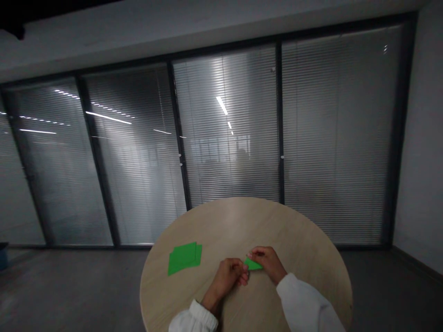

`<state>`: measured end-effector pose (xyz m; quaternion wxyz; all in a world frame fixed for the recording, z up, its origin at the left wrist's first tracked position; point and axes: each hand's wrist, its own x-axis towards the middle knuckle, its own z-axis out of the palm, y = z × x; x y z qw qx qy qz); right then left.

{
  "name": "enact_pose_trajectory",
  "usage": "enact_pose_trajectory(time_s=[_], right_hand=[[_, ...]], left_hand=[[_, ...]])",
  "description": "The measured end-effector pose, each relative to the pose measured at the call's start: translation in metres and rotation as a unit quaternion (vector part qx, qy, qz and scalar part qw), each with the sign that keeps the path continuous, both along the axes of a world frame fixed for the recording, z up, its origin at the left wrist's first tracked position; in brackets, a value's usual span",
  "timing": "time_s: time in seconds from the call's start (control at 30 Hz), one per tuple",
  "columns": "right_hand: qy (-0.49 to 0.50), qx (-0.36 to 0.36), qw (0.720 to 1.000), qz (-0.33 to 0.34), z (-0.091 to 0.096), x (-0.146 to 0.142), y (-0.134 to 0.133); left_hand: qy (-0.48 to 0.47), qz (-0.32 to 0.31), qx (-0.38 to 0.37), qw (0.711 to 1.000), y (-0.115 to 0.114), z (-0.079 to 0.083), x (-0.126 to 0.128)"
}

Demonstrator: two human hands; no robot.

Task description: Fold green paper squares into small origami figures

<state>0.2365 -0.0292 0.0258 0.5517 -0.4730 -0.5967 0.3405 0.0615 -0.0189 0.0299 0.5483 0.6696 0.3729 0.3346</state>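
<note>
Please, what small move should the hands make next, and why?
Perhaps the left hand should press along the lower edge of the small green paper: that hand is at its left corner, while the right hand holds the other side.

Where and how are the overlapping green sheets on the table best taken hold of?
Probably by the strip jutting out along the right side of the green sheets, approached from the right, where the left hand is nearest. They lie flat on the table, so slide a fingertip under that edge and pinch from above with the thumb.
</note>
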Motion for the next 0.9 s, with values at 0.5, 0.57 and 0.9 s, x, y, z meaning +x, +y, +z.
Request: enact_pose_trajectory(time_s=[0.5, 0.57, 0.9], right_hand=[[-0.055, 0.01, 0.998, 0.007, -0.002, -0.007, 0.0], [-0.046, 0.014, 0.999, 0.011, -0.003, -0.008, 0.0], [-0.082, 0.009, 0.996, 0.026, -0.006, -0.004, 0.002]], left_hand=[[0.042, 0.045, 0.147, 0.987, -0.004, 0.016, -0.001], [0.049, 0.047, 0.163, 0.984, -0.004, 0.016, -0.002], [0.066, 0.037, 0.158, 0.985, 0.0, 0.007, -0.001]])
